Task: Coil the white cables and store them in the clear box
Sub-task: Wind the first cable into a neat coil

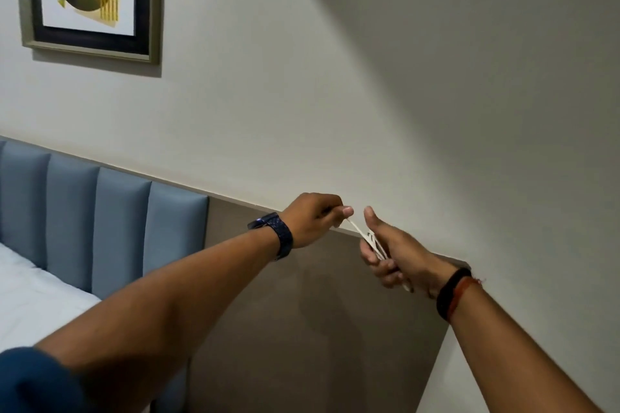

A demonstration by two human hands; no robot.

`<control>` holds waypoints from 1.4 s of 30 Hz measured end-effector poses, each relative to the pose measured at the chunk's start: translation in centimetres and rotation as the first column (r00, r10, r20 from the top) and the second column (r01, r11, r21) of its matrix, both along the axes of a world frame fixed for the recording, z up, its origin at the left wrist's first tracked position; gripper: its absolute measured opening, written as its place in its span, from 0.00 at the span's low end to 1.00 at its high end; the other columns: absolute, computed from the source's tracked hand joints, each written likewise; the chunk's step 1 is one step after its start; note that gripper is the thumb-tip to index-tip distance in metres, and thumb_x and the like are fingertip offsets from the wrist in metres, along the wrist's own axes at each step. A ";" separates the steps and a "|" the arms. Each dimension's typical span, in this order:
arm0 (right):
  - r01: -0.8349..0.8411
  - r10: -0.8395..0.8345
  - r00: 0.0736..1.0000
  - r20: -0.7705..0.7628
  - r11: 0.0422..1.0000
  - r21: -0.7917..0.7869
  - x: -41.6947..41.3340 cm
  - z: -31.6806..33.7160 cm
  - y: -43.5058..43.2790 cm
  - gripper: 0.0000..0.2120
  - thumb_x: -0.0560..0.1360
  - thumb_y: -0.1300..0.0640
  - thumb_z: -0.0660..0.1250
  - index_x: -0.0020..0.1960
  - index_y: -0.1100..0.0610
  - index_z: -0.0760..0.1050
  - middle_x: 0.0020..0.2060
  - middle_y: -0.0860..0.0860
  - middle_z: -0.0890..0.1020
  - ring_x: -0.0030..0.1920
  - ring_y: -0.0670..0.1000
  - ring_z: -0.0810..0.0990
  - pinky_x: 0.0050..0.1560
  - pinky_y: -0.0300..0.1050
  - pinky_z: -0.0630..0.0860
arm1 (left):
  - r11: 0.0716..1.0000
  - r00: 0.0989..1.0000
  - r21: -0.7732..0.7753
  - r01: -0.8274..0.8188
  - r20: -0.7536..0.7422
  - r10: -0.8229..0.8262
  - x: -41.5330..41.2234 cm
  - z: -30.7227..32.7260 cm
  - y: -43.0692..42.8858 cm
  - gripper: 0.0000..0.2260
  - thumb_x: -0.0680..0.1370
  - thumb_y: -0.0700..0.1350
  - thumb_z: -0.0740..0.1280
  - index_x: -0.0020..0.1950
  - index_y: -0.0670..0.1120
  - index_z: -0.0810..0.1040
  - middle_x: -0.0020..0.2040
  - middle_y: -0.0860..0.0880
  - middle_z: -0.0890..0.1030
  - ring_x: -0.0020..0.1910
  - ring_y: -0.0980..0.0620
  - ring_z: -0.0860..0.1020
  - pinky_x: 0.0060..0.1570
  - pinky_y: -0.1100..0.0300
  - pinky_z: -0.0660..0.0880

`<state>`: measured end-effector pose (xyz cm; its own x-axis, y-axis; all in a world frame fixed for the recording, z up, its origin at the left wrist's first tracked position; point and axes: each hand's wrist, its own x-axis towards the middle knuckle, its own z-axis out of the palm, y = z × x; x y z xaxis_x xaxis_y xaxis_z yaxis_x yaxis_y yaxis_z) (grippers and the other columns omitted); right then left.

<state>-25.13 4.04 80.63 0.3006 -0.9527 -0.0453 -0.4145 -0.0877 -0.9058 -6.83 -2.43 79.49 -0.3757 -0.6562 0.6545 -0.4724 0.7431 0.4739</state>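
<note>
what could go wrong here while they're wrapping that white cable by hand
1. The right hand grips the coiled white cable only loosely in its fingers; a hard tug from the left hand, which pinches the free strand, might pull loops out.
2. The coiling is done in mid-air in front of the wall panel, so a dropped cable would probably fall out of sight.
3. No clear box is in view, so storing will need a look away.

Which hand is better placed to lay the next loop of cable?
Left. The left hand pinches the free strand of the white cable, while the right hand is occupied clamping the gathered loops.
</note>
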 end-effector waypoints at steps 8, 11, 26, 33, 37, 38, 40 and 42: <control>-0.390 0.342 0.615 0.711 0.915 -0.103 1.5 2.0 1.0 0.23 0.76 0.46 0.53 0.26 0.53 0.54 0.17 0.48 0.53 0.17 0.48 0.49 0.22 0.39 0.49 | 0.942 0.781 0.228 0.245 -0.623 -0.052 -3.6 -1.1 2.2 0.13 0.79 0.48 0.62 0.34 0.50 0.75 0.30 0.52 0.72 0.29 0.55 0.68 0.34 0.58 0.68; -0.361 0.363 0.503 0.785 0.913 -0.191 1.8 2.3 1.0 0.22 0.77 0.49 0.53 0.26 0.52 0.54 0.17 0.48 0.53 0.16 0.48 0.50 0.21 0.37 0.50 | 0.899 0.707 0.269 0.346 -0.704 -0.062 -5.7 -1.5 3.0 0.10 0.80 0.40 0.61 0.40 0.45 0.77 0.33 0.48 0.76 0.32 0.53 0.73 0.35 0.56 0.72; 0.061 0.202 0.496 0.844 0.962 -0.267 0.3 3.0 0.4 0.24 0.77 0.51 0.56 0.23 0.53 0.60 0.17 0.47 0.54 0.16 0.47 0.50 0.18 0.35 0.56 | 0.858 0.763 0.320 0.403 -0.634 -0.121 -6.8 -2.3 3.6 0.11 0.76 0.40 0.68 0.58 0.40 0.80 0.47 0.47 0.81 0.41 0.56 0.77 0.40 0.68 0.77; -0.157 0.293 0.482 0.826 0.956 -0.248 0.7 2.7 0.4 0.22 0.76 0.51 0.55 0.24 0.52 0.55 0.17 0.47 0.53 0.16 0.48 0.50 0.19 0.36 0.54 | 0.832 0.671 0.373 0.411 -0.741 0.000 -7.0 -2.1 3.2 0.06 0.71 0.32 0.71 0.40 0.42 0.83 0.28 0.52 0.82 0.27 0.55 0.79 0.34 0.63 0.80; -0.199 0.313 0.479 0.820 0.949 -0.245 0.3 2.7 0.3 0.21 0.76 0.52 0.54 0.26 0.52 0.54 0.17 0.47 0.53 0.16 0.47 0.50 0.19 0.36 0.52 | 0.780 0.633 0.342 0.524 -0.769 -0.088 -7.3 -1.6 3.9 0.10 0.73 0.31 0.66 0.39 0.43 0.83 0.30 0.50 0.83 0.31 0.53 0.82 0.33 0.61 0.80; -0.205 0.317 0.480 0.818 0.947 -0.246 0.2 2.6 0.4 0.21 0.76 0.52 0.54 0.26 0.52 0.54 0.17 0.47 0.53 0.16 0.47 0.50 0.19 0.36 0.51 | 0.758 0.622 0.345 0.553 -0.777 -0.101 -7.3 -1.5 4.2 0.11 0.74 0.31 0.64 0.39 0.44 0.83 0.30 0.49 0.83 0.31 0.52 0.82 0.34 0.61 0.80; -0.203 0.319 0.491 0.811 0.947 -0.249 -0.1 2.6 0.4 0.21 0.76 0.52 0.54 0.25 0.52 0.54 0.17 0.47 0.53 0.16 0.48 0.50 0.19 0.36 0.51 | 0.693 0.577 0.359 0.626 -0.810 -0.102 -7.3 -1.1 4.3 0.13 0.74 0.33 0.60 0.39 0.43 0.83 0.31 0.47 0.83 0.32 0.50 0.82 0.36 0.58 0.80; -0.201 0.320 0.504 0.802 0.947 -0.251 -0.5 2.7 0.5 0.21 0.75 0.52 0.54 0.25 0.52 0.54 0.17 0.47 0.53 0.15 0.48 0.50 0.20 0.36 0.50 | 0.615 0.545 0.381 0.690 -0.833 -0.097 -7.1 -0.8 4.1 0.11 0.73 0.39 0.58 0.41 0.42 0.81 0.34 0.46 0.82 0.34 0.48 0.81 0.40 0.55 0.80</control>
<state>-25.60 4.55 83.34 0.3814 -0.8043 0.4558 0.5693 -0.1841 -0.8012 -13.95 1.70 78.74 -0.3463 -0.8795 0.3263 0.4808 0.1323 0.8668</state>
